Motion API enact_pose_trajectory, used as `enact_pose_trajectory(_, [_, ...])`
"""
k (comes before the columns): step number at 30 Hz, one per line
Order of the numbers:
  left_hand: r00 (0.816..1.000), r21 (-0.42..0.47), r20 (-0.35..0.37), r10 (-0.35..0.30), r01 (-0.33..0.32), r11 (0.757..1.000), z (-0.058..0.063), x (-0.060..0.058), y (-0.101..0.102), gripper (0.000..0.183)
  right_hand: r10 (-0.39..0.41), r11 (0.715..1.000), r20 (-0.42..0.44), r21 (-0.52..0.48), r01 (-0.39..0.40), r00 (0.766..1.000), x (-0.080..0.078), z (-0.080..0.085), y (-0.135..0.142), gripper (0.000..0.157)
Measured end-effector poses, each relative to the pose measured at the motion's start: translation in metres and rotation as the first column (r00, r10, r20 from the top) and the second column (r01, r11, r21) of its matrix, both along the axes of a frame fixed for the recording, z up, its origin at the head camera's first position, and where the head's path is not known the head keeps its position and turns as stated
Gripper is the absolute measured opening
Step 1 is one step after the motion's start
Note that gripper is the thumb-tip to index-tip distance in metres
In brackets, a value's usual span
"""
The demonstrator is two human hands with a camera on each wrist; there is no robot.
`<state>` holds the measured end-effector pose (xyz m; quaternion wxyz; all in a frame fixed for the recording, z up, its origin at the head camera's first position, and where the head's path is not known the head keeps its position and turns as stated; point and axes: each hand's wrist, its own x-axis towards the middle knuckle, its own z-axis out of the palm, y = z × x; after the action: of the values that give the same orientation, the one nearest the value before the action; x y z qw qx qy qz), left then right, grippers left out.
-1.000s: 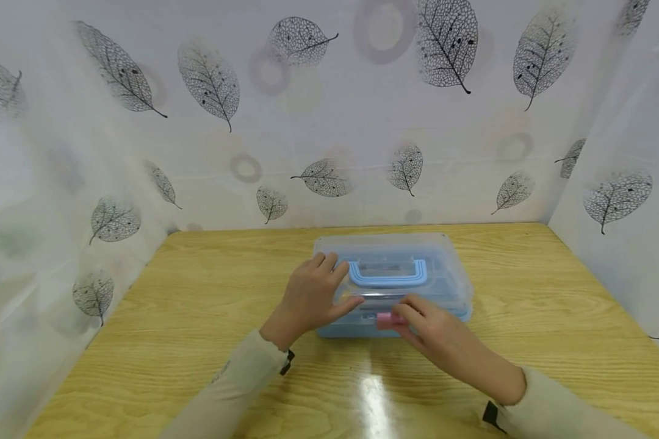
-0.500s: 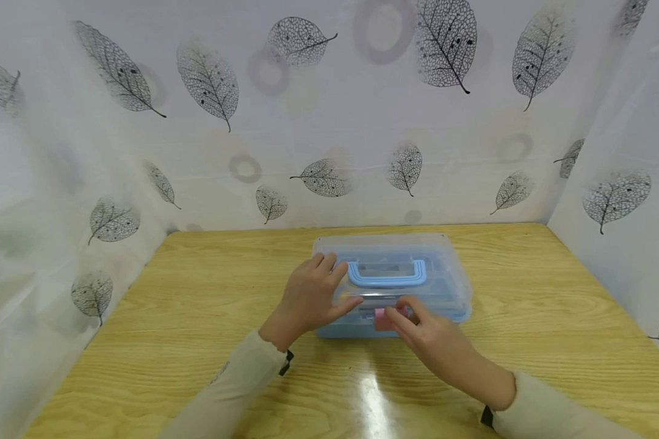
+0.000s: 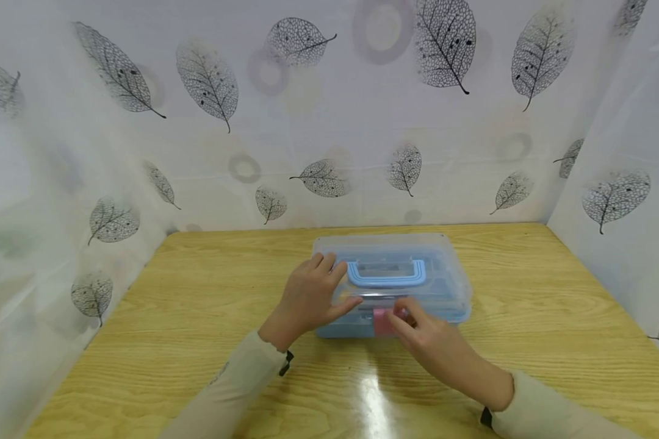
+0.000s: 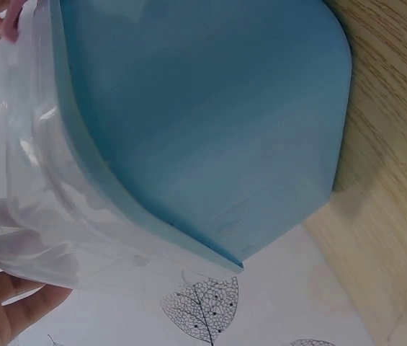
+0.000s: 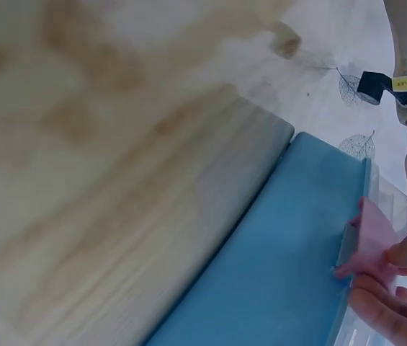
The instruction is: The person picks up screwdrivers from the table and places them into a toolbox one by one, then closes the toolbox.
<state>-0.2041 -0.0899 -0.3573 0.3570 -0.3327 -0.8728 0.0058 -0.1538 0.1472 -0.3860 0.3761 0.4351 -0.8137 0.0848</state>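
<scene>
On the table sits a plastic storage box (image 3: pixel 343 330) with a pale blue base and a clear lid (image 3: pixel 450 268). A blue carry handle (image 3: pixel 387 280) lies on top of the lid. My left hand (image 3: pixel 310 296) rests on the lid's left part, fingers spread and thumb out toward the front. At the front middle is a pink latch (image 3: pixel 382 322). My right hand (image 3: pixel 436 344) pinches it between thumb and fingers, as the latch (image 5: pixel 376 245) in the right wrist view shows. The left wrist view has the blue base (image 4: pixel 210 108) from its side. Contents are blurred behind the lid.
The wood-grain table (image 3: pixel 208 286) extends to both sides and in front of the box. A leaf-patterned curtain (image 3: pixel 335 134) hangs behind it and along both sides.
The pink latch has swung down against the box front, now showing its flat face. My right hand shifted slightly left with it. My left hand stayed put.
</scene>
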Motion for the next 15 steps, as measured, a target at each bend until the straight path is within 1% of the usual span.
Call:
enact_pose_trajectory(6, [1.000,0.005,0.001,-0.002,0.002,1.000,-0.0009,-0.0002,-0.0006,0.053,-0.004,1.000,0.017,0.026,0.004,1.000,0.0008,-0.0037,-0.0014,0.055])
enact_pose_trajectory(10, [1.000,0.005,-0.002,-0.004,0.004,1.000,-0.0005,0.0001,-0.0008,0.052,0.014,1.000,0.034,0.023,-0.014,0.999,0.0002,-0.0044,-0.0034,0.052])
enact_pose_trajectory(13, [1.000,0.004,-0.001,-0.006,0.006,1.000,0.0000,0.0004,-0.0008,0.052,0.022,0.999,0.006,0.040,-0.022,1.000,-0.0007,-0.0037,-0.0047,0.050])
enact_pose_trajectory(15, [1.000,0.003,-0.001,-0.005,0.005,1.000,0.0004,0.0007,-0.0009,0.053,0.027,0.997,-0.033,0.068,-0.025,0.999,-0.0016,-0.0030,-0.0055,0.050])
